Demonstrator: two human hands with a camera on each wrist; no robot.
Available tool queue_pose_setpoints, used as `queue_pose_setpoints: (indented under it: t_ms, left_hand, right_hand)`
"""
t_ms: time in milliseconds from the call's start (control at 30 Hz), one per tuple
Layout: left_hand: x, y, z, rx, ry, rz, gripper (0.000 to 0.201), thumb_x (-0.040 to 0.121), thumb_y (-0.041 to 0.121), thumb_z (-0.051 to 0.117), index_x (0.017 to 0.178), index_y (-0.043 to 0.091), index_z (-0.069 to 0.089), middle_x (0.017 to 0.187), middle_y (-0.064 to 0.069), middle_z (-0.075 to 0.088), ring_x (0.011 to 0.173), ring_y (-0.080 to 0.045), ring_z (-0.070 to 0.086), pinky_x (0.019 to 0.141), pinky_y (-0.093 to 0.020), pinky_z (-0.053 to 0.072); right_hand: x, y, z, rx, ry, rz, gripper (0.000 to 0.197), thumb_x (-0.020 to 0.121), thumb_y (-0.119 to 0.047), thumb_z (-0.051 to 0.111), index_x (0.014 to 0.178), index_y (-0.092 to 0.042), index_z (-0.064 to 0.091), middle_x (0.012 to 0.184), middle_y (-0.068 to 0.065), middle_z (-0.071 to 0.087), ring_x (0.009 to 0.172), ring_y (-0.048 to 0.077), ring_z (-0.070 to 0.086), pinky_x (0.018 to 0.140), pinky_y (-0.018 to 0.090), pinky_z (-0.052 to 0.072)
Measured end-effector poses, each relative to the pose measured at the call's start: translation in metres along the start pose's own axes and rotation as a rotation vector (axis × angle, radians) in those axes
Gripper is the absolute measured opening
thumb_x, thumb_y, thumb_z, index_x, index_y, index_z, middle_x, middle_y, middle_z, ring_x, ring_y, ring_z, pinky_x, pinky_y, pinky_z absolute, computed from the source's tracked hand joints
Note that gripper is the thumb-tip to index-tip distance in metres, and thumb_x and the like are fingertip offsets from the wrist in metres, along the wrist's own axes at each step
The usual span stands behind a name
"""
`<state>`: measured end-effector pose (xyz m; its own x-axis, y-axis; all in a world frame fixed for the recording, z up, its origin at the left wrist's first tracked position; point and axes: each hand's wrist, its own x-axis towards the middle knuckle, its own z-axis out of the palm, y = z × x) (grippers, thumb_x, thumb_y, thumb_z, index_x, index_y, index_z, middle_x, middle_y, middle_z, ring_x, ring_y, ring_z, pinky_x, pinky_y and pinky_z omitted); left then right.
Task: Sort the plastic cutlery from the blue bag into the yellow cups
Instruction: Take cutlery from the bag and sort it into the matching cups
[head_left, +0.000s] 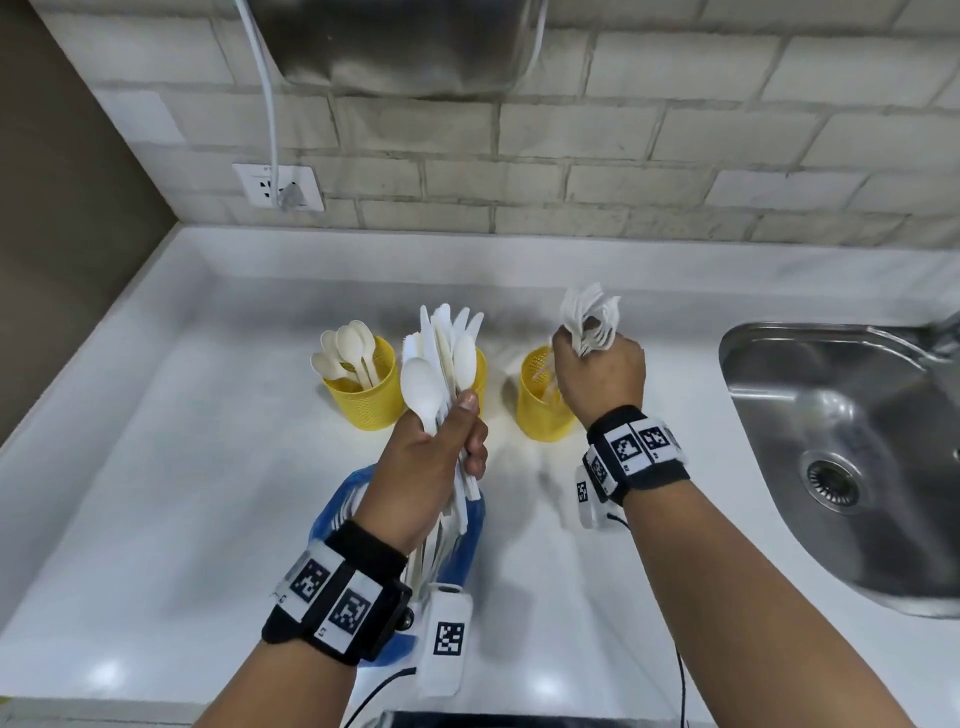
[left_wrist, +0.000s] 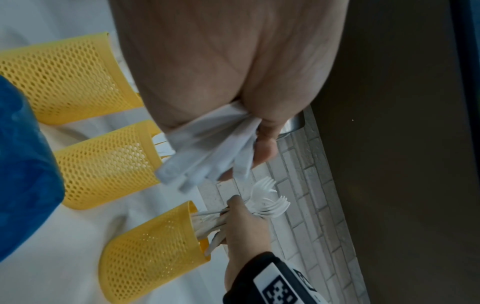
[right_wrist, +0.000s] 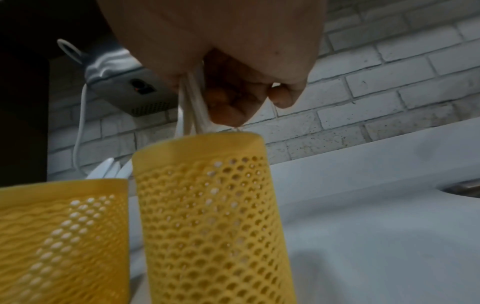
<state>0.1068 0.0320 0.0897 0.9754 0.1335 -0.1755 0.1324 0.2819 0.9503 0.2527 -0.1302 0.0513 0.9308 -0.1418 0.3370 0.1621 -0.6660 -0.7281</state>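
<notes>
Three yellow mesh cups stand in a row on the white counter. The left cup (head_left: 358, 397) holds several cream spoons. The middle cup (head_left: 480, 376) is mostly hidden behind the mixed bundle of white cutlery (head_left: 441, 364) that my left hand (head_left: 441, 447) grips above the blue bag (head_left: 467, 540). My right hand (head_left: 597, 374) grips a bunch of white forks (head_left: 592, 317), tines up, with their handles dipping into the right cup (head_left: 540, 402). In the right wrist view the fork handles (right_wrist: 191, 107) enter that cup (right_wrist: 207, 216). The left wrist view shows the forks (left_wrist: 267, 199) and the cutlery handles (left_wrist: 205, 152).
A steel sink (head_left: 852, 462) is set into the counter at the right. A brick wall runs behind, with a socket (head_left: 278, 187), a white cable and a metal appliance (head_left: 400, 47) above. A brown wall closes the left side.
</notes>
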Motion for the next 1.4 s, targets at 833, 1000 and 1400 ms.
queue_pose_setpoints:
  t_ms: [833,1000,1400]
  left_hand:
    - [0.007,0.000,-0.003,0.112,-0.034,0.015,0.029,0.107,0.027,0.050,0.082,0.011,0.051,0.064,-0.001,0.045,0.056,-0.017,0.043,0.057,-0.029,0.040]
    - [0.003,0.006,0.000,0.229,-0.114,0.082,0.032,0.106,0.027,0.050,0.086,0.003,0.057,0.069,-0.007,0.053,0.061,-0.017,0.053,0.063,-0.025,0.049]
    - [-0.004,0.012,0.008,0.339,-0.150,0.245,0.030,0.104,0.026,0.052,0.090,0.003,0.064,0.077,-0.005,0.065,0.066,-0.020,0.058,0.069,-0.027,0.049]
  right_hand:
    - [-0.018,0.012,0.013,-0.122,-0.030,-0.010,0.066,0.068,-0.071,0.070,0.114,-0.027,0.056,0.117,0.000,0.045,0.113,0.027,0.043,0.090,0.043,0.041]
    - [-0.016,0.011,0.005,-0.195,-0.192,-0.231,0.065,0.095,-0.053,0.046,0.151,-0.018,0.042,0.161,0.004,0.036,0.150,0.023,0.030,0.115,0.047,0.027]
    - [-0.031,-0.039,-0.055,0.268,-0.240,-0.236,0.043,0.099,-0.037,0.047,0.131,-0.017,0.067,0.150,0.000,0.053,0.142,0.016,0.045,0.118,0.043,0.036]
